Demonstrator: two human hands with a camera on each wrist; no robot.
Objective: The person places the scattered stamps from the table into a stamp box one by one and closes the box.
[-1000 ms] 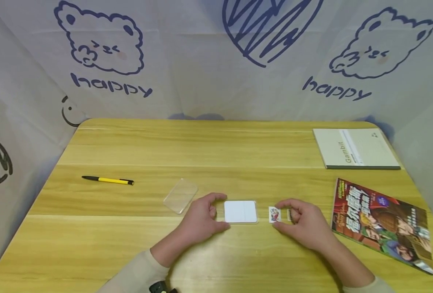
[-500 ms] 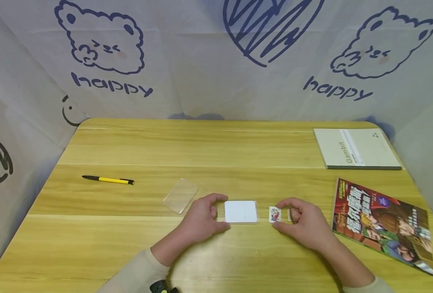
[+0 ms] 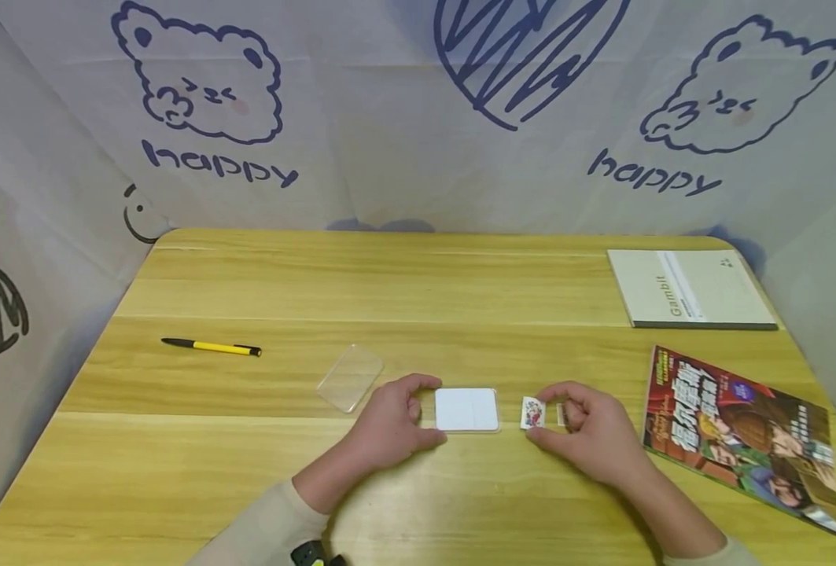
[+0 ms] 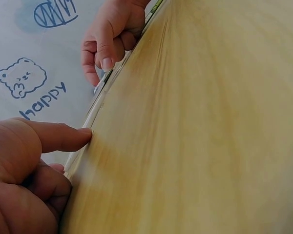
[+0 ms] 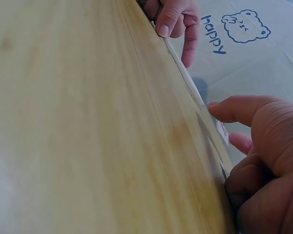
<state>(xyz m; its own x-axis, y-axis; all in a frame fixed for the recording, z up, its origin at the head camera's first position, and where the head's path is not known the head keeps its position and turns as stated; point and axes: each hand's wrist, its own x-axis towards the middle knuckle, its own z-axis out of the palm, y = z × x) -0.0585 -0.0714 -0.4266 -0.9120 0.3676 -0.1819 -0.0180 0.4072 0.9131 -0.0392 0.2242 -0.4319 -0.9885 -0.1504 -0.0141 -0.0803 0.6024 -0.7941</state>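
Note:
A white card stack (image 3: 466, 409), or pad, with a faint line across it lies flat in a shallow clear plastic case on the table. My left hand (image 3: 392, 417) holds this case at its left end, thumb at the near corner and index finger at the far one. To the right, my right hand (image 3: 591, 428) pinches a small white paper square (image 3: 533, 413) with a colourful printed picture between thumb and index finger. The square is slightly tilted and apart from the case. Beside the curled fingers of that hand lies a small clear piece (image 3: 561, 415), partly hidden.
A clear plastic lid (image 3: 351, 378) lies behind my left hand. Further left is a yellow and black pen (image 3: 211, 347). On the right are a colourful magazine (image 3: 743, 440) and, behind it, a pale notebook (image 3: 690, 288). A printed cloth (image 3: 389, 141) hangs beyond the table.
The picture square in my right hand has tilted a little, its near edge looking slightly raised. Both hands otherwise keep their places; the whole head view has shifted slightly.

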